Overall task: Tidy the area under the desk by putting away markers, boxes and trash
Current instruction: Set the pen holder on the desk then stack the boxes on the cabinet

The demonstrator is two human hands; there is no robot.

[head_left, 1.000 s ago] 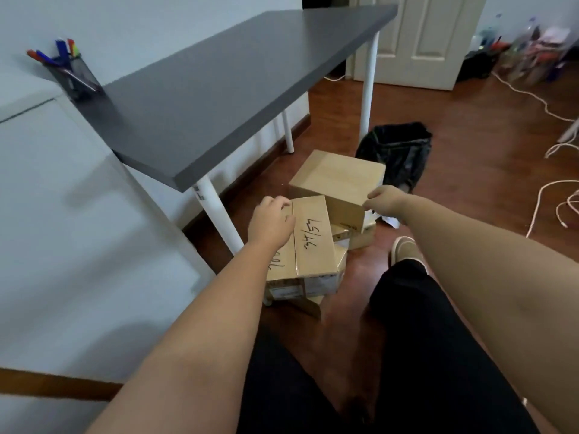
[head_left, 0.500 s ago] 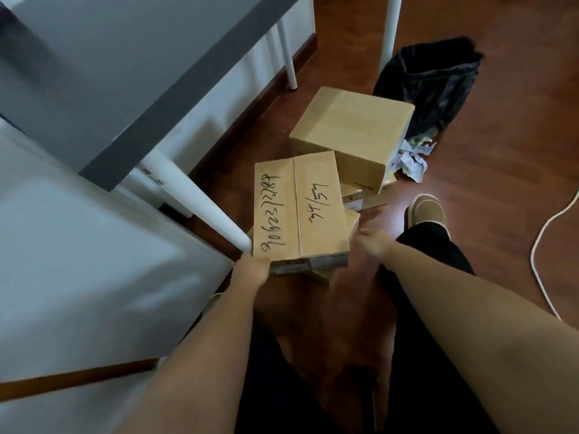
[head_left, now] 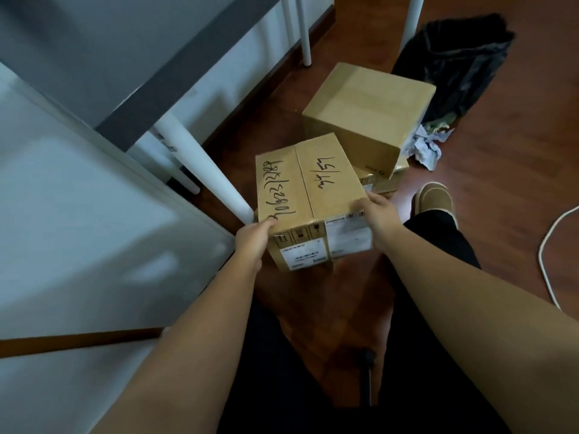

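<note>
Handwritten box (head_left: 308,189) is gripped at near corners by left hand (head_left: 252,242) & right hand (head_left: 377,219), fingers closed; long axis runs away from person, labelled end nearest.

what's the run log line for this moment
stage: gripping box | left hand: on written-on box | right hand: same box | crumpled paper: on floor

The reddish wooden floor (head_left: 501,214) carries everything here. A large plain cardboard box (head_left: 366,117) sits on it as the landmark, atop flatter boxes (head_left: 380,180). Just right of that box lie crumpled paper (head_left: 426,148) and a black trash bag (head_left: 454,67). Behind it a white counter leg (head_left: 305,29) stands on the boards; farther right, a white cable (head_left: 546,255) curves.
</note>
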